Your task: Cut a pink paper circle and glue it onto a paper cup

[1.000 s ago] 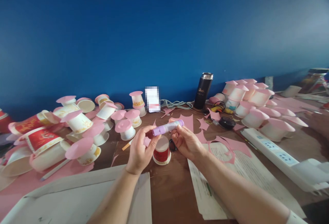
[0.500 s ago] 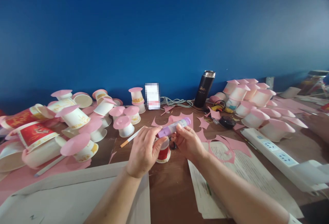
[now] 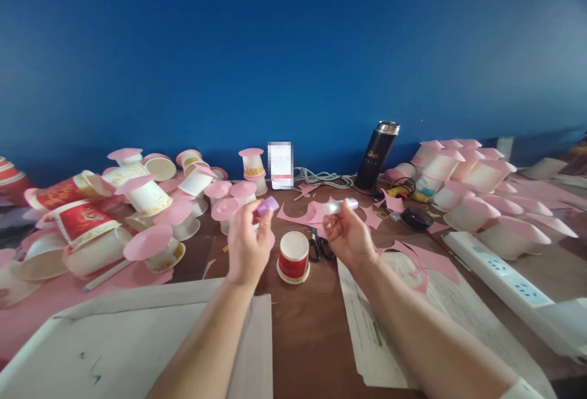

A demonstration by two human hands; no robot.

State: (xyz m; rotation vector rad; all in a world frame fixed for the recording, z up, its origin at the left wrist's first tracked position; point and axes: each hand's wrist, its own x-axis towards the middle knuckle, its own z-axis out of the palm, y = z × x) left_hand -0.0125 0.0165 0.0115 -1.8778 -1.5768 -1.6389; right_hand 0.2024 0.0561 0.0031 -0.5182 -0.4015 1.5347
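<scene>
My left hand [image 3: 247,249] pinches the purple cap [image 3: 267,205] between thumb and fingertips. A glue stick [image 3: 339,206], its white end pointing left, is in the closed fingers of my right hand [image 3: 349,239]. The cap and the stick are well apart. Below and between my hands, a red and white paper cup [image 3: 294,258] stands upside down on the brown table [image 3: 307,338]. Black-handled scissors [image 3: 314,248] lie just right of the cup, partly behind my right hand. A bit of pink paper [image 3: 271,240] shows beside my left palm.
White cups with pink paper tops crowd the left [image 3: 149,243] and right [image 3: 511,234]. A black flask [image 3: 376,157] leans by the blue wall. A white power strip [image 3: 499,283], printed sheets [image 3: 380,325], pink scraps [image 3: 298,212] and a white board [image 3: 137,338] lie around.
The purple cap has come off the glue stick. My hands have moved apart, left hand with the cap, right hand with the stick, and the cup between them is now uncovered.
</scene>
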